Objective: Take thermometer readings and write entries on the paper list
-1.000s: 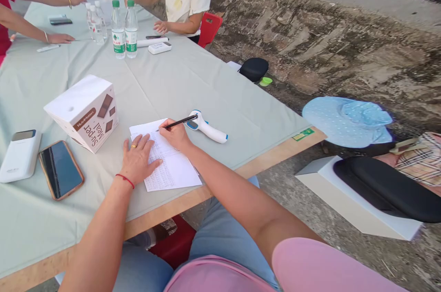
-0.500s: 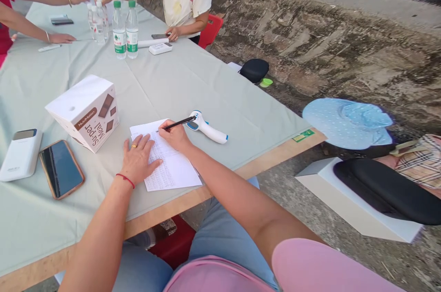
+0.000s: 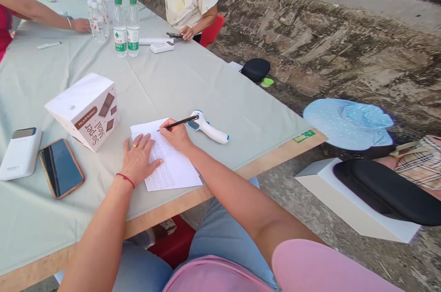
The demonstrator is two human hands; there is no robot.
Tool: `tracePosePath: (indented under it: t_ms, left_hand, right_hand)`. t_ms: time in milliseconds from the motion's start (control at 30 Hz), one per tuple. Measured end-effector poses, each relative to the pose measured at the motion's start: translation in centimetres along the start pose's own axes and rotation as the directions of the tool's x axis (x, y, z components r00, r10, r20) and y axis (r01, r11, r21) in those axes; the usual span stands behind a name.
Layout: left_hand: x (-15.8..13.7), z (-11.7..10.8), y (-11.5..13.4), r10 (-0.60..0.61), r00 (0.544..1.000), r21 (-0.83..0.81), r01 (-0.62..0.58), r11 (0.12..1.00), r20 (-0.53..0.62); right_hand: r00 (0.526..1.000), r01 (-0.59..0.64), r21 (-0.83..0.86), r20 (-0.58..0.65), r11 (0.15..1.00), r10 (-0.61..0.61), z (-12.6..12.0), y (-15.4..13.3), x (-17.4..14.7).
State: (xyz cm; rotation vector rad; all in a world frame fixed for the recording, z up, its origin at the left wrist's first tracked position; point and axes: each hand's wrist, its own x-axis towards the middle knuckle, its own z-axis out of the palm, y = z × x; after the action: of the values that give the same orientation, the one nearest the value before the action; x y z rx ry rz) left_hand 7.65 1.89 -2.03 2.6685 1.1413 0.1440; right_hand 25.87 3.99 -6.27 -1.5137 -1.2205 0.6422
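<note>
My right hand (image 3: 175, 135) grips a black pen (image 3: 179, 123), its tip down at the upper part of a white sheet of paper (image 3: 184, 174). Rows of small handwriting cover the sheet's left side. Spread flat over the paper's left edge is my left hand (image 3: 138, 157), fingers apart, with a ring and a red cord at the wrist. Just beyond my right hand lies a white and blue infrared thermometer (image 3: 213, 133). To the left of the paper stands a white Super Meal box (image 3: 86, 110).
A phone (image 3: 62, 168) and a white power bank (image 3: 19, 154) lie at the left. Water bottles (image 3: 120, 30) stand farther back, near other people's arms. On the right, off the table, are a blue hat (image 3: 344, 124) and a black case (image 3: 386, 191) on a white box.
My hands and the pen have barely moved. Across the table, one person's hand has lifted off the bottles, and the red-sleeved person's hand now rests beside them.
</note>
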Motion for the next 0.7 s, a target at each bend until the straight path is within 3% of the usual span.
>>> tracePosePath:
  t_ms: [700]
  left_hand:
    - [0.03, -0.05, -0.01, -0.003, 1.0, 0.0, 0.003, 1.0, 0.002]
  right_hand:
    - [1.0, -0.012, -0.002, 0.0, 1.0, 0.012, -0.02, 0.08, -0.01]
